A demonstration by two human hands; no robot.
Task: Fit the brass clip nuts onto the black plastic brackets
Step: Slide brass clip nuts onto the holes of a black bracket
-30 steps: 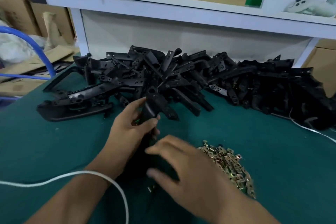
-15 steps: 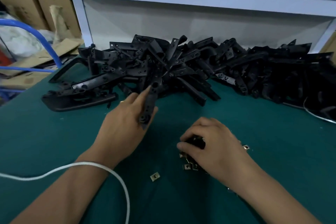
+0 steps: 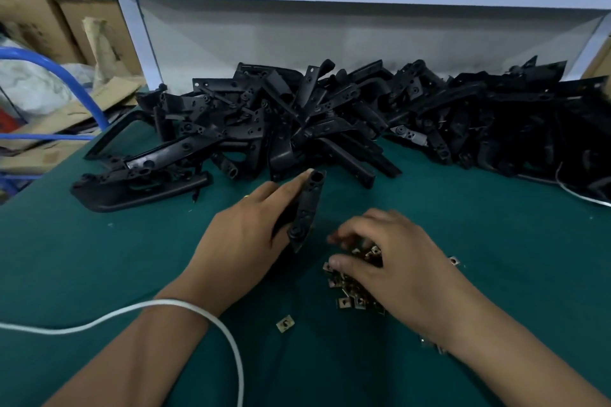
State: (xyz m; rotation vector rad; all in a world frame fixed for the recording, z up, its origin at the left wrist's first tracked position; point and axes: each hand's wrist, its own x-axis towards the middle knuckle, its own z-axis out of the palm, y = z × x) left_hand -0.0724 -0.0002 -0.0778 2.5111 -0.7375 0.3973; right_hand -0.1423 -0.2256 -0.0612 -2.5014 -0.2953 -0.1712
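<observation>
The left hand (image 3: 244, 238) holds one black bracket (image 3: 305, 210) with its fingers wrapped along the bracket's left side, the piece standing tilted over the green bench (image 3: 99, 258), its round open end up toward the big heap of brackets (image 3: 330, 122) and its lower boss hanging just beside the heap of brass clip nuts (image 3: 350, 287). The right hand (image 3: 396, 261) rests on top of that brass heap, thumb low at its left edge and fingers curled down into it; blur at the fingertips means I cannot tell whether one nut is already pinched or the fingers are only raking. The step in hand looks like picking a single nut, so it would pay to separate one cleanly with thumb and forefinger instead of scooping several, and to take it by its closed, folded end so the open mouth faces the bracket. The left hand would do well to keep the bracket steady and turn the edge meant for the clip toward the brass heap, keeping the carry short. A stray clip nut (image 3: 285, 323) lies alone, nearer the body than the brass heap, and is an easy single pick. A white cable (image 3: 185, 306) crosses the left wrist; it should be kept from sweeping nuts off the bench.
</observation>
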